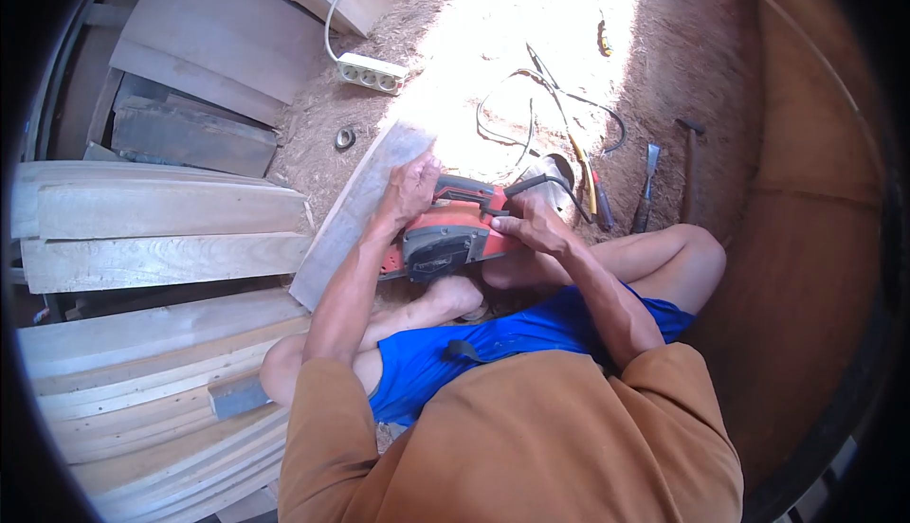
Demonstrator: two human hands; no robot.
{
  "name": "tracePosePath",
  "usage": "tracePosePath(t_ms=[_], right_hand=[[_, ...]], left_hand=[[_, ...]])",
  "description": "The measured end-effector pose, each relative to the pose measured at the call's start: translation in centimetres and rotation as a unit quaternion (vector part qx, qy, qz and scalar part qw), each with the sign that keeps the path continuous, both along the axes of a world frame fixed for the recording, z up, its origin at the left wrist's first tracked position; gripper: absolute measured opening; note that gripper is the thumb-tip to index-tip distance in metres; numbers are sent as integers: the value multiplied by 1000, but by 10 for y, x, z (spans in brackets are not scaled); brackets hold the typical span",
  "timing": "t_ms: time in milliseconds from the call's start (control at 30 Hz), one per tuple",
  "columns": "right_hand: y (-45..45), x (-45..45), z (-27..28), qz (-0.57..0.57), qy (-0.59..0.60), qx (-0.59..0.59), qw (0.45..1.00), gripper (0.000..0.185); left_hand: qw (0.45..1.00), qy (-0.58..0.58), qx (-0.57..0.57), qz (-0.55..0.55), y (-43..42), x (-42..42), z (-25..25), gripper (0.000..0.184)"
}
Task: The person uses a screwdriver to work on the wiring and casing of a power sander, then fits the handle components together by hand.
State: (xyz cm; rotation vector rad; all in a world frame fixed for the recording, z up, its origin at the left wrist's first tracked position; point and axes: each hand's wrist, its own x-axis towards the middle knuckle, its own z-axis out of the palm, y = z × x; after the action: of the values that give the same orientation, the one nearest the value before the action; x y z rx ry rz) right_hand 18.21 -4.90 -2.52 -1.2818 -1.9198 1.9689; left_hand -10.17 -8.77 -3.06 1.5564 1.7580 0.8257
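The red and black power tool [453, 237] is in the middle, by the bent legs [664, 267]. The left hand [414, 187] grips it at eleven o'clock. The right hand [537, 225] holds it at three o'clock, thumb on the red side, some fingers hidden. From the tool, a grey board [355, 208] lies at ten o'clock, a white plug strip [373, 74] at eleven, and a hammer [691, 168] between two and three
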Motion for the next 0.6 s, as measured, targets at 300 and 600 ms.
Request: tracePosePath(t_ms=[300,600], right_hand=[[41,11,58,29,-41,469,882,32],[52,-33,32,286,-154,263,908,44]], left_hand=[[997,40,-64,-32,-1,-1,18,53],[997,1,-66,-31,-5,-5,11,48]])
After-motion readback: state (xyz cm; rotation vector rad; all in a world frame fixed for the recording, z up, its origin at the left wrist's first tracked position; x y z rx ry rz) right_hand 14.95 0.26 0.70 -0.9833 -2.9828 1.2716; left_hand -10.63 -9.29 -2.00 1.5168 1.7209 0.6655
